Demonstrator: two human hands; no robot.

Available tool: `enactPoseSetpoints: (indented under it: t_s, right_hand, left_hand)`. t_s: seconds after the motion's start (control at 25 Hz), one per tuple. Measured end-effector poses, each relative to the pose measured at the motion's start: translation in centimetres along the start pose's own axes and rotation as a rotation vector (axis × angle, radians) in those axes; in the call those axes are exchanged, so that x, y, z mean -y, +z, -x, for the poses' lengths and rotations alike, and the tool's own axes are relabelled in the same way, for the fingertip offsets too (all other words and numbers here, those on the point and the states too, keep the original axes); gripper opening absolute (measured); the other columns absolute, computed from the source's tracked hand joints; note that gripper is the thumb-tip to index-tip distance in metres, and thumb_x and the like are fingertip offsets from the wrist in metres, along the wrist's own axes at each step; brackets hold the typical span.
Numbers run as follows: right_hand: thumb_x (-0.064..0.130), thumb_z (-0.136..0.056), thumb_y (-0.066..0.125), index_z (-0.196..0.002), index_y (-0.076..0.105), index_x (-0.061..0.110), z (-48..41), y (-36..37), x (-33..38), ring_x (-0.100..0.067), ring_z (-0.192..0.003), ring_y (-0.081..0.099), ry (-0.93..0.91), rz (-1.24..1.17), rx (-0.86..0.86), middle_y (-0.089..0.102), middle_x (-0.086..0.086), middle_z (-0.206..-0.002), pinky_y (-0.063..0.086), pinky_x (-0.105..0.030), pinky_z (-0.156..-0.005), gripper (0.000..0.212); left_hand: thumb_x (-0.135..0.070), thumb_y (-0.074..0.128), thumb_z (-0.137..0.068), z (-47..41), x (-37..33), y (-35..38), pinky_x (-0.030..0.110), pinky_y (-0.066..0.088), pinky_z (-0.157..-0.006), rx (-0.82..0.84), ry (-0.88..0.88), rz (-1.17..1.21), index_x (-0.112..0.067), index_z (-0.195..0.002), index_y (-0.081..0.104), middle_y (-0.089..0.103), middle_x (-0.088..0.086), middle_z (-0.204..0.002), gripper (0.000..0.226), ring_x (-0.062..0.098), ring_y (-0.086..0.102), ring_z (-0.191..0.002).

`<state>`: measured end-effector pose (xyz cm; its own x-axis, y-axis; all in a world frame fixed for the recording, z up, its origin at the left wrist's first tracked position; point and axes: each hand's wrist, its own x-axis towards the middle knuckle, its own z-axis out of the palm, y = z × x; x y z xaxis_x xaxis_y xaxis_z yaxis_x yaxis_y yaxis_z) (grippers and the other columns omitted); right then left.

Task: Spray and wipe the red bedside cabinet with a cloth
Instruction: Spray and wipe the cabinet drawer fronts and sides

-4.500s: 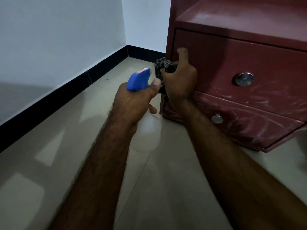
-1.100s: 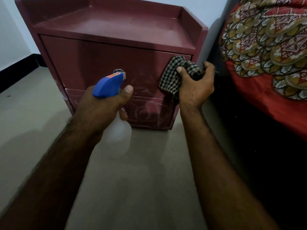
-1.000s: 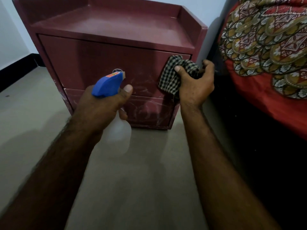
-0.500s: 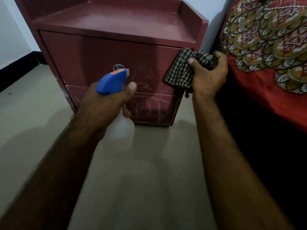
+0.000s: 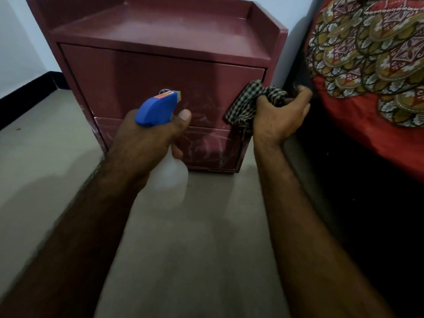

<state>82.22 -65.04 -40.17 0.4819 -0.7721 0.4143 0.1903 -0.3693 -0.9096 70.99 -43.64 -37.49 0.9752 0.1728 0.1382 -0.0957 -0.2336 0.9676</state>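
Gripping crumpled checked cloth [image 5: 247,104], right hand [image 5: 278,118] touches streaky red cabinet [image 5: 137,76]; left hand [image 5: 142,148] holds translucent spray bottle [image 5: 157,109].

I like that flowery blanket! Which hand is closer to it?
Right hand, gripping the checked cloth beside the blanket. Left hand holds the spray bottle farther away.

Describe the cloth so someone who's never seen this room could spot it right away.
Find the red cabinet left of the patterned bedspread. At its front right edge, level with the upper drawer, the right hand grips the cloth. It alone is black-and-white checked; the bedspread is red and gold.
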Motion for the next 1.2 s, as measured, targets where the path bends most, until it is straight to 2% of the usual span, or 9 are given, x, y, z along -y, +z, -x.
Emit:
enactPoseSetpoints:
  t_s: [0.2,0.32,0.48,0.6,0.72,0.84,0.96,1.04,1.2]
  right_hand:
    - [0.015,-0.073,0.076,-0.125,0.058,0.013,0.4,-0.4,0.9,-0.008,-0.077,0.052,-0.110,0.005,-0.021,0.058,-0.003,-0.093,0.039,-0.009,-0.066,0.055]
    - [0.013,-0.072,0.075,-0.125,0.059,0.010,0.1,-0.4,1.1,-0.003,-0.084,0.051,-0.201,-0.046,-0.044,0.055,0.002,-0.099,0.035,0.002,-0.075,0.056]
    - [0.016,-0.073,0.078,-0.139,0.055,0.020,-0.7,0.0,0.8,0.006,-0.086,0.063,0.148,-0.217,0.084,0.061,0.016,-0.101,0.056,-0.017,-0.085,0.070]
    - [0.010,-0.079,0.075,-0.136,0.057,0.023,-1.5,0.2,-0.5,-0.008,-0.091,0.070,0.371,-0.371,0.132,0.068,0.003,-0.113,0.063,-0.031,-0.079,0.062]
    - [0.007,-0.086,0.063,-0.123,0.060,0.022,-2.1,0.6,-1.1,-0.017,-0.089,0.072,0.425,-0.433,0.141,0.070,-0.003,-0.107,0.063,-0.033,-0.075,0.040]
    - [0.010,-0.083,0.057,-0.117,0.059,0.019,-2.3,0.8,-1.3,-0.017,-0.085,0.068,0.455,-0.462,0.169,0.068,-0.003,-0.102,0.057,-0.031,-0.069,0.035]
    - [0.018,-0.072,0.066,-0.120,0.057,0.013,-2.0,0.5,-1.0,-0.019,-0.086,0.068,0.468,-0.588,0.231,0.067,-0.005,-0.103,0.059,-0.036,-0.075,0.049]
    - [0.024,-0.069,0.081,-0.129,0.050,0.020,-1.7,0.2,-1.0,-0.019,-0.095,0.072,0.424,-0.600,0.306,0.065,-0.004,-0.116,0.063,-0.037,-0.080,0.068]
    - [0.028,-0.060,0.096,-0.148,0.040,0.026,-1.6,0.5,-1.1,-0.012,-0.107,0.066,0.299,-0.438,0.330,0.057,0.000,-0.131,0.063,-0.028,-0.077,0.105]
  left_hand:
    - [-0.059,0.075,-0.081,-0.1,0.0,-0.4,0.041,0.058,-0.076,-0.012,-0.002,0.004,-0.064,-0.071,0.063,0.073,-0.007,-0.070,0.017,0.019,0.074,-0.062]
    - [-0.059,0.075,-0.081,-0.4,0.1,-0.6,0.043,0.059,-0.077,-0.009,0.005,0.007,-0.062,-0.073,0.064,0.072,-0.003,-0.068,0.014,0.019,0.073,-0.062]
    - [-0.057,0.075,-0.082,-0.5,0.2,-0.4,0.050,0.061,-0.079,-0.008,-0.014,0.017,-0.064,-0.069,0.062,0.072,-0.007,-0.069,0.020,0.019,0.073,-0.062]
    - [-0.055,0.075,-0.083,-0.5,0.5,-0.1,0.048,0.061,-0.076,0.009,-0.025,0.031,-0.054,-0.077,0.065,0.071,-0.011,-0.068,0.011,0.018,0.073,-0.063]
    - [-0.055,0.075,-0.083,-0.6,0.9,0.0,0.040,0.060,-0.068,0.016,-0.033,0.034,-0.048,-0.082,0.061,0.071,-0.015,-0.072,0.015,0.017,0.072,-0.063]
    - [-0.054,0.075,-0.083,-0.9,1.2,0.2,0.039,0.059,-0.070,0.016,-0.022,0.030,-0.051,-0.078,0.062,0.069,-0.014,-0.068,0.014,0.017,0.071,-0.061]
    - [-0.054,0.075,-0.083,-1.0,1.4,0.3,0.039,0.058,-0.072,0.018,-0.004,0.031,-0.056,-0.079,0.064,0.068,-0.007,-0.066,0.012,0.018,0.071,-0.061]
    - [-0.054,0.076,-0.083,-0.9,1.5,0.3,0.039,0.059,-0.073,0.030,0.007,0.042,-0.062,-0.082,0.064,0.067,-0.006,-0.068,0.014,0.020,0.071,-0.062]
    - [-0.055,0.076,-0.083,-1.0,1.7,0.4,0.041,0.061,-0.075,0.039,0.013,0.055,-0.061,-0.087,0.065,0.067,-0.001,-0.072,0.013,0.023,0.071,-0.064]
